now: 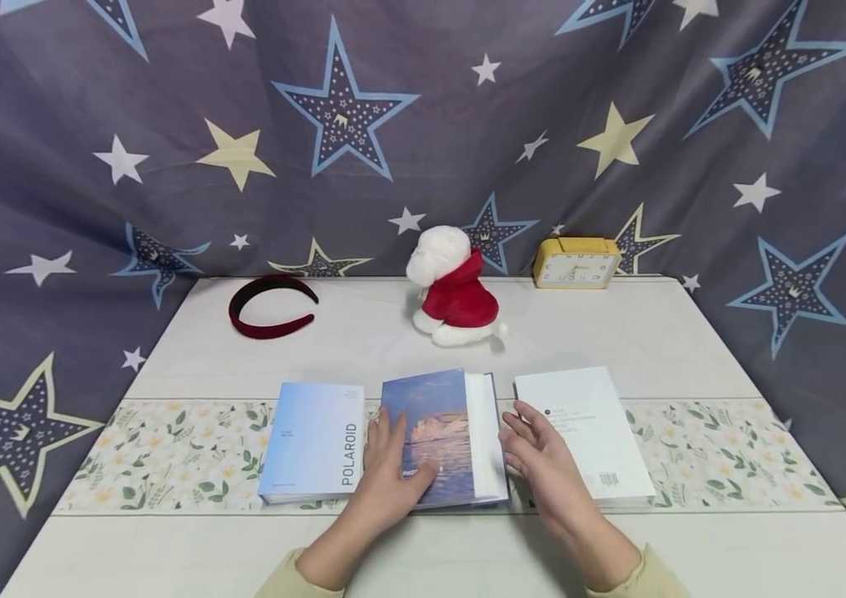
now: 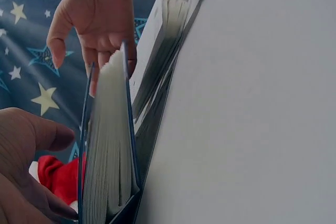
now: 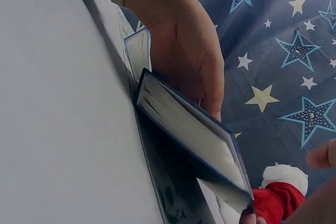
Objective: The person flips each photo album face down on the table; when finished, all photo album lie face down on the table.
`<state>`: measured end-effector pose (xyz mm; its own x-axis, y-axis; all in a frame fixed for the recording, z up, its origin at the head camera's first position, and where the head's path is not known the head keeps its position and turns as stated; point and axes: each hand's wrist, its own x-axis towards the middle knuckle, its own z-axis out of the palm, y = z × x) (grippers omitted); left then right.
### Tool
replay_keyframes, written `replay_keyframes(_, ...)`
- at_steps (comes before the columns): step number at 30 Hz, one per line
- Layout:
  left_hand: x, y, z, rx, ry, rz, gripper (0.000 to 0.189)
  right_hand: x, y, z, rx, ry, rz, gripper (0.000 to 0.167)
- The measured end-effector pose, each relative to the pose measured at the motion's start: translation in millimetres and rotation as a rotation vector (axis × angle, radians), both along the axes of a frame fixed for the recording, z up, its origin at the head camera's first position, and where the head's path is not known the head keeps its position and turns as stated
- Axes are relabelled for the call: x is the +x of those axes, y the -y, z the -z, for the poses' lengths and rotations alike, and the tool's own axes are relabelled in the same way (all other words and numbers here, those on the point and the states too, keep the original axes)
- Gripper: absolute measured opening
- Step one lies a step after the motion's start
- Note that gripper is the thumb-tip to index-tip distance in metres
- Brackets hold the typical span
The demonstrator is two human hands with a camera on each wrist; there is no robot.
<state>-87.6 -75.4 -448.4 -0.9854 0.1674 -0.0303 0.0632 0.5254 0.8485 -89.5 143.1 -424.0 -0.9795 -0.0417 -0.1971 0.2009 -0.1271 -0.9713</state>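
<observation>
A photo album (image 1: 438, 440) with a sea-and-cliff picture on its cover lies in the middle of the table, its cover slightly raised and its page edges showing on the right. On the cover's left part rests my left hand (image 1: 389, 477), fingers spread and thumb near the lower edge. My right hand (image 1: 546, 465) is at the album's right edge, fingers loosely bent; in the right wrist view its fingertips (image 3: 251, 217) touch the back cover's corner. To the left lies a blue-and-white POLAROID album (image 1: 314, 440). Right of the middle album is a white album (image 1: 587, 432), partly behind my right hand.
A dark red headband (image 1: 269, 332), a white plush dog (image 1: 460, 295) in a red hooded coat and a yellow clock (image 1: 576, 264) stand along the table's back. A floral strip (image 1: 169, 453) crosses the white tabletop. A star-patterned curtain (image 1: 423, 124) hangs behind.
</observation>
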Motion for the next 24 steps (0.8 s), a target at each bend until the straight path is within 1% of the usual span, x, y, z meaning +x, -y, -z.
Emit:
replay_keyframes(3,-0.5,1.1,2.2,0.003,0.005,0.001,0.081,0.9,0,1.4,0.007,-0.011,-0.032,0.073)
replay_keyframes(6,-1.4,1.8,3.5,0.024,0.034,0.002,0.084,2.0,2,2.9,0.016,-0.021,-0.098,0.076)
replay_keyframes(9,-2.7,1.3,2.9,0.059,0.075,0.001,0.089,3.4,4,3.2,0.015,-0.035,-0.204,0.082)
replay_keyframes(11,-3.4,0.6,1.9,0.086,0.099,0.0,0.091,4.3,4,3.0,0.003,-0.063,-0.281,0.088)
replay_keyframes(15,-4.2,-1.3,-1.2,0.14,0.135,-0.003,0.092,5.4,6,2.8,-0.003,-0.147,-0.4,0.1)
replay_keyframes(19,-4.7,-3.9,-4.1,0.205,0.181,0.007,0.094,5.3,9,3.6,0.013,-0.221,-0.437,0.108)
replay_keyframes(21,-5.1,-5.1,-5.2,0.231,0.202,0.016,0.094,5.4,11,3.5,0.022,-0.233,-0.434,0.109)
replay_keyframes(24,-5.9,-6.2,-5.7,0.252,0.214,0.031,0.094,5.5,12,2.7,0.02,-0.235,-0.431,0.108)
